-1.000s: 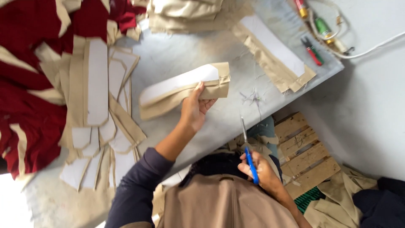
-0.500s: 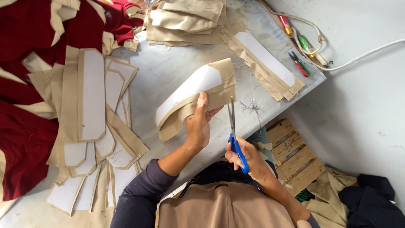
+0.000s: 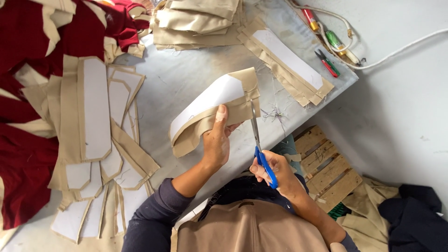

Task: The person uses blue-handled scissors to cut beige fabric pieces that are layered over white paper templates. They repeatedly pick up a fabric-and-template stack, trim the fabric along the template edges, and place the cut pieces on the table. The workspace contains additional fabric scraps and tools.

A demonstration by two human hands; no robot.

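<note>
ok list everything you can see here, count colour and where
held fabric piece: one, tan with white facing, lifted above table
scissors: one, blue handles, blades at the piece's right edge
cut pieces: many, tan and white, table left
folded stack: several, tan, table top
long strips: few, tan and white, table right
red fabric: heap, far left
wooden pallet: one, floor right
left hand: grips piece
right hand: holds scissors

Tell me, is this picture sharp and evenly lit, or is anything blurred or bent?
Head view: soft, even daylight with only faint shadows; the left hand, the tan fabric piece with white backing and the blue-handled scissors in the right hand look sharp; the table edge bows slightly from the wide lens; the bottom-left corner is washed out.
</note>
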